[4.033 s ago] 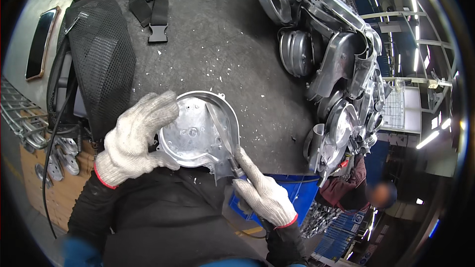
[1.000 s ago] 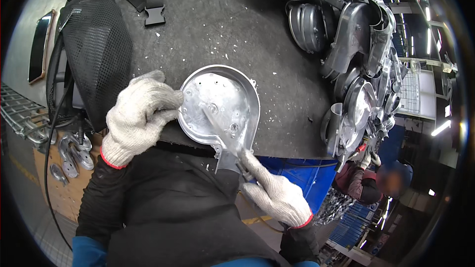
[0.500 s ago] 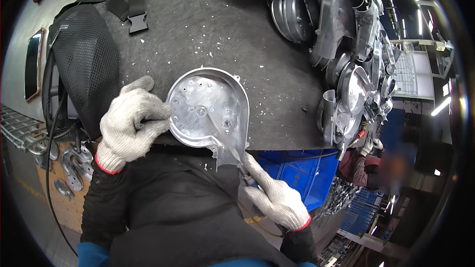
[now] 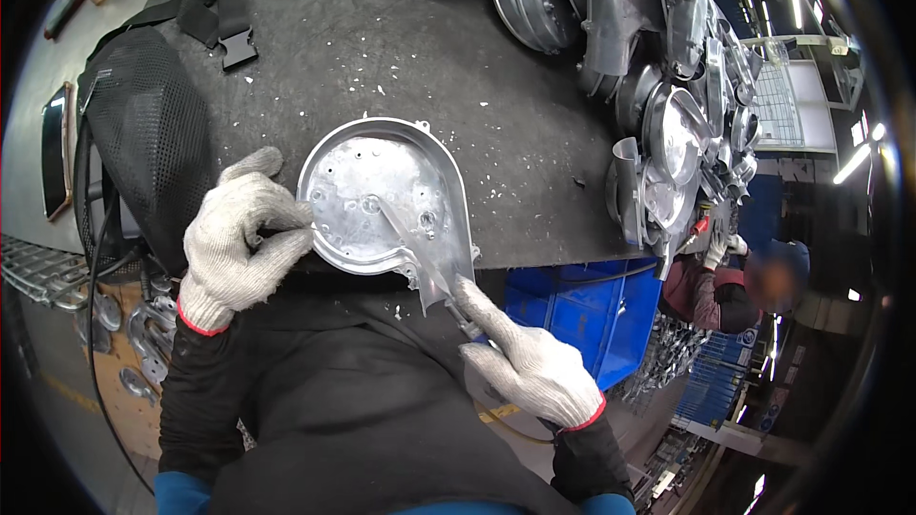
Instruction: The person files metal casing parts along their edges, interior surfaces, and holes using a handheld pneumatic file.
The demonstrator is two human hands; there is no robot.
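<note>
A shallow round cast-metal housing [image 4: 348,219] with a raised rim and a side spout lies face up at the bench's near edge. Its spout points toward me and juts past the edge. My left hand [image 4: 243,238], in a white knit glove, pinches the housing's left rim between thumb and fingers. Below the spout, my gloved right hand [image 4: 534,358] is closed around a slim metal hand tool [image 4: 466,321]. The right index finger stretches along the tool to the spout's edge. Most of the tool is hidden by that hand, so its kind is unclear.
Metal castings [image 4: 673,133] are heaped on the right of the dark bench mat [image 4: 382,48]. At left are a black mesh bag [image 4: 148,133] and a phone [image 4: 57,148]. A blue bin [image 4: 582,310] stands below right. Another person [image 4: 716,296] works at far right.
The view has shifted a little, and the surroundings sit differently in the picture. Both hands keep their grips, and the housing shows no clear move against them.
</note>
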